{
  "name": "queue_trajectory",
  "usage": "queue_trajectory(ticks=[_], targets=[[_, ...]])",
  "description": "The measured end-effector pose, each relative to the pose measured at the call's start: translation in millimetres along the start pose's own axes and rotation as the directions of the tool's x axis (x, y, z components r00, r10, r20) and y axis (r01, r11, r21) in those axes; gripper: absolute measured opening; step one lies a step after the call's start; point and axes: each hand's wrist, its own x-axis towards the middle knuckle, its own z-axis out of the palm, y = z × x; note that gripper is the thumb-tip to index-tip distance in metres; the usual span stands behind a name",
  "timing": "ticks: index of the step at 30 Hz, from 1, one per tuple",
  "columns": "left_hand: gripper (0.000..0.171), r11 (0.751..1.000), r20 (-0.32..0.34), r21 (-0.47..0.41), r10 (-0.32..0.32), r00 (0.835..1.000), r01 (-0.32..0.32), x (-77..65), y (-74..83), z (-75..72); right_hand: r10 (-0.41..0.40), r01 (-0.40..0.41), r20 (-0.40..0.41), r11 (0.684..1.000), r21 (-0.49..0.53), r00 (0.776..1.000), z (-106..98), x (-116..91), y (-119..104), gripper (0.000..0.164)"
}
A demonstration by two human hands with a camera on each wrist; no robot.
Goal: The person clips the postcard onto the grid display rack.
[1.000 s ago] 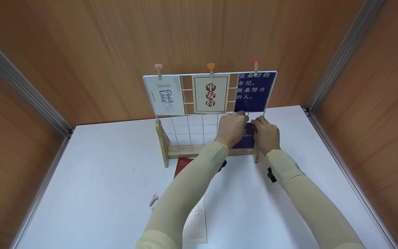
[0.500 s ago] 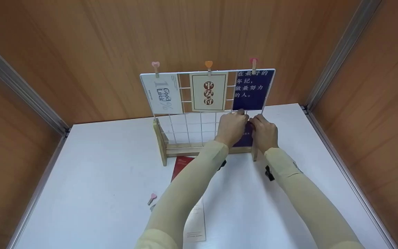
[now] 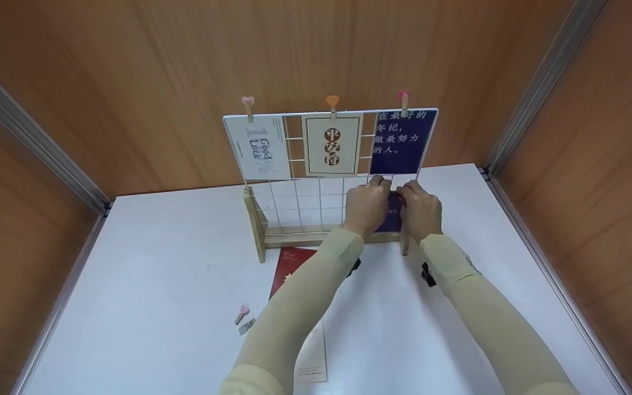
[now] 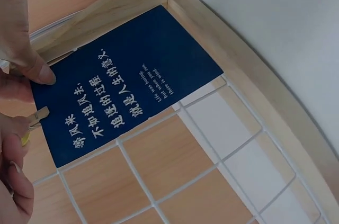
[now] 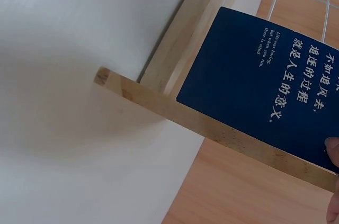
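Observation:
On the right side of a white wire grid rack with a wooden base (image 3: 288,239), a dark blue card (image 4: 127,81) with white lettering stands against the lower grid. My left hand (image 3: 368,207) pinches a small wooden clothespin (image 4: 39,115) with a yellow end, which sits at the card's top edge. At the card's upper right corner, my right hand (image 3: 424,211) grips it with the thumb (image 5: 332,149) on its face. The head view hides the clothespin behind my hands, and part of the card is covered too.
A white card (image 3: 261,148), a cream card (image 3: 332,145) and another dark blue card (image 3: 398,156) hang clipped along the top. On the table lie a pink-ended clothespin (image 3: 242,314), a grey-looking clip (image 3: 247,327), a red card (image 3: 291,263) and a white printed sheet (image 3: 312,356).
My left hand has shifted slightly down and left at the card's top edge. More of the red card and the grey-looking clip shows beside my left forearm. My right hand stays at the corner.

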Motion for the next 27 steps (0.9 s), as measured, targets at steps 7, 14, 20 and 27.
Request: queue_trajectory(ticks=[7, 14, 20, 27], targets=[[0.017, 0.998, -0.033, -0.015, -0.069, 0.997, 0.068, -4.1, 5.5, 3.9, -0.001, 0.001, 0.002, 1.000, -0.006, 1.000, 1.7, -0.8, -0.7, 0.012], [0.030, 0.996, -0.016, -0.037, -0.082, 0.997, 0.081, -11.3, 9.7, 7.9, -0.024, 0.024, -0.016, 1.000, -0.010, 1.000, 1.7, -1.3, 1.8, 0.013], [0.033, 0.994, -0.007, -0.084, -0.070, 0.997, 0.070, -20.5, 7.7, 8.2, -0.021, 0.021, 0.002, 1.000, -0.011, 1.000, 2.4, -6.3, 0.0, 0.012], [0.041, 0.993, 0.053, -0.105, -0.040, 0.998, 0.045, -20.0, 2.7, 2.1, -0.009, 0.010, 0.020, 1.000, -0.017, 1.000, -1.3, -2.8, -0.3, 0.013]])
